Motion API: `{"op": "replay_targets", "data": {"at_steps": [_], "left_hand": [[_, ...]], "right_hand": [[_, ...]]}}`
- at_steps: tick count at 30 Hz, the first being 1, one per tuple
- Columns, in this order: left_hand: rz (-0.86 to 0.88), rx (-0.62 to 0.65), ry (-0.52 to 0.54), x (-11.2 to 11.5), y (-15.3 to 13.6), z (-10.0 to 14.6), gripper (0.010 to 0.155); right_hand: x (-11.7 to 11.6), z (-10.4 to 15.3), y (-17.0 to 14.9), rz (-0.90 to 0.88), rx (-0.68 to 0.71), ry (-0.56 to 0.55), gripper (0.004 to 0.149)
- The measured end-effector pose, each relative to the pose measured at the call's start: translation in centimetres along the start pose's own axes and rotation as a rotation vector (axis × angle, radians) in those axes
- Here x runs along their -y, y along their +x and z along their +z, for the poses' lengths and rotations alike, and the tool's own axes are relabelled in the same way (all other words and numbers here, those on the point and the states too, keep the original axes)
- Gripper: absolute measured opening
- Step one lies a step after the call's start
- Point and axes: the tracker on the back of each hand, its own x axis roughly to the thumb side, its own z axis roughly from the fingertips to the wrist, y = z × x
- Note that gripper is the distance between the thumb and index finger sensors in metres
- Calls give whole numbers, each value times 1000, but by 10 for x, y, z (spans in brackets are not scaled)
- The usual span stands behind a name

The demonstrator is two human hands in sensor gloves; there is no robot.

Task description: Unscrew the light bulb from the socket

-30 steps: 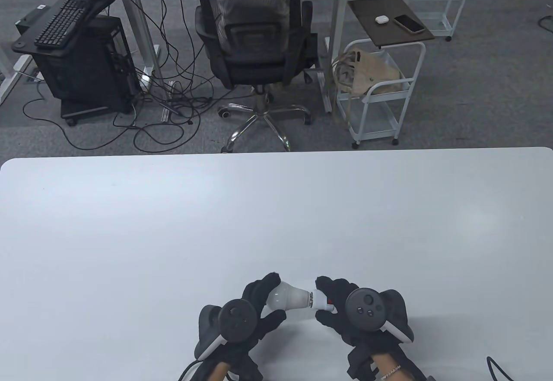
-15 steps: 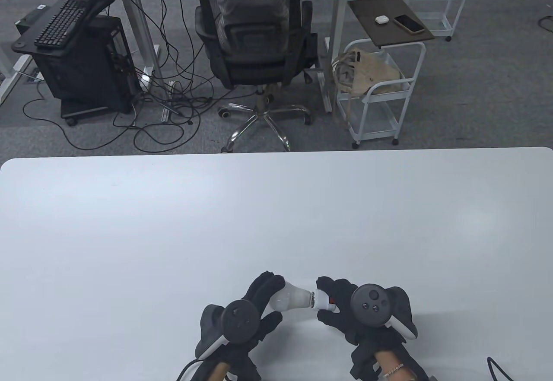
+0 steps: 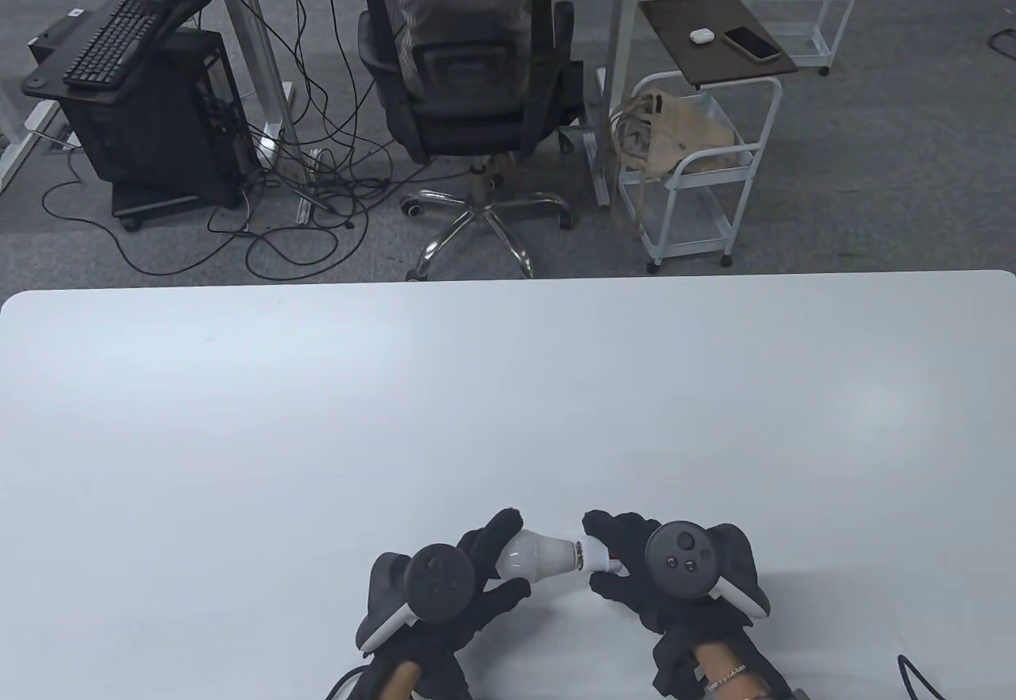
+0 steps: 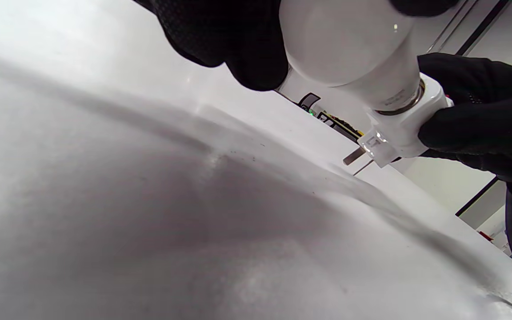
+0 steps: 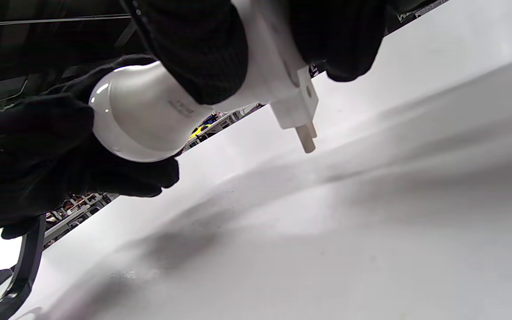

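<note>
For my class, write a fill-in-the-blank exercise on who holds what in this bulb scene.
1. The left hand grips the ____.
2. The right hand holds the white ____.
3. Both items are held above the ____.
4. A metal ____ sticks out of the socket.

Missing words: light bulb; socket; table; prong

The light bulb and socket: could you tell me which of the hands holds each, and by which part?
The left hand grips the light bulb by its round globe; the right hand holds the white socket by its body.
</note>
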Motion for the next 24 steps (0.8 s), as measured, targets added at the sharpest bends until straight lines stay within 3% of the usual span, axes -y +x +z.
{"op": "replay_targets", "data": {"at_steps": [5,12,21,24], "left_hand": [[60,11,-9,-4,3,3,85],[-14,31,65,-5,7,5,80],[28,21,61,-5,1,4,78],[20,25,51,-2,5,4,85]], "right_hand": [[1,-1,2,-68,-2,-21,67],[-3,-1,4,-60,12,-14,66],[-3,-3,1,-64,23,-2,67],[-3,-3,1,-61,10,-8,67]]}}
